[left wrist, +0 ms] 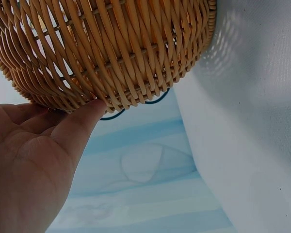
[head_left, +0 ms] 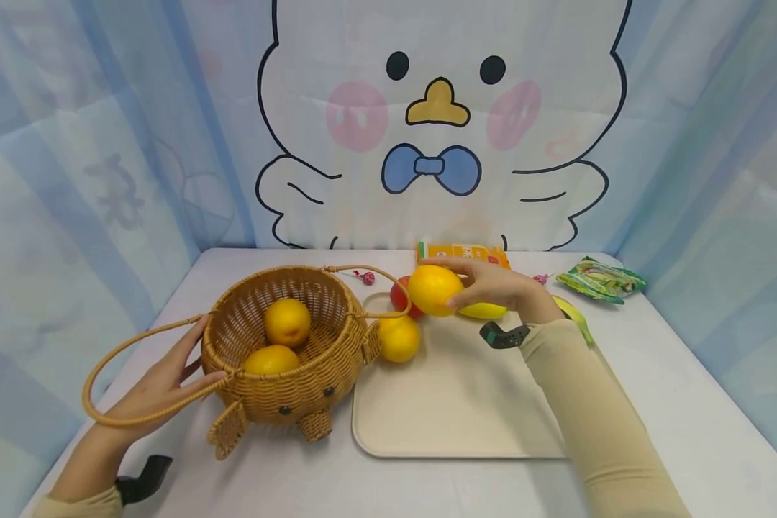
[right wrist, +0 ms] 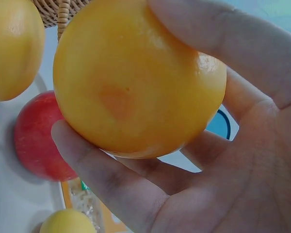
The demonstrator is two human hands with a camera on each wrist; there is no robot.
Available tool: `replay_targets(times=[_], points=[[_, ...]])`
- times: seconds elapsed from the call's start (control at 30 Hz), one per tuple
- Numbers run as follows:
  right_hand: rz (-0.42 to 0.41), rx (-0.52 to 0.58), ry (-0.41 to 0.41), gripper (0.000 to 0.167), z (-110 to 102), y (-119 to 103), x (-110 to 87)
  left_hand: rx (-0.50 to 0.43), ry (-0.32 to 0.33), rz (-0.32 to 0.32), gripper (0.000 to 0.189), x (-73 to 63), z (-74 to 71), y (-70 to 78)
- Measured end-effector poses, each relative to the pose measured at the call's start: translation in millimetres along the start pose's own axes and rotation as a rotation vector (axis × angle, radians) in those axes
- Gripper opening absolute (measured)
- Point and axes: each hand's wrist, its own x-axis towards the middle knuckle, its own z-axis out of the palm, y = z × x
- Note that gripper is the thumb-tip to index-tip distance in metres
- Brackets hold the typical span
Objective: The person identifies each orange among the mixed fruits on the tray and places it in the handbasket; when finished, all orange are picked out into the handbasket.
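Note:
My right hand grips a smooth, round yellow-orange fruit between thumb and fingers, raised over the back of the beige tray. At the left, my left hand holds the side of a wicker basket near its rim, thumb and fingers spread against the weave. One basket handle hangs across that hand. Inside the basket lie two similar fruits, one fruit at the back and another fruit partly hidden by the front wall. A third similar fruit sits on the tray beside the basket.
Behind the held fruit are a red fruit and a yellow one. An orange packet, a green packet and a wrapped lollipop lie along the table's back. A banana shows beside the right forearm. Curtains surround the table.

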Motion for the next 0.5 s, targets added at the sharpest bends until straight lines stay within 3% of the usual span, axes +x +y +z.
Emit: replay_targets(times=[0.5], points=[[0.005, 0.007, 0.016, 0.079, -2.5, 2.9, -3.5, 0.007, 0.0, -0.005, 0.091, 1.0, 1.2, -1.8]])
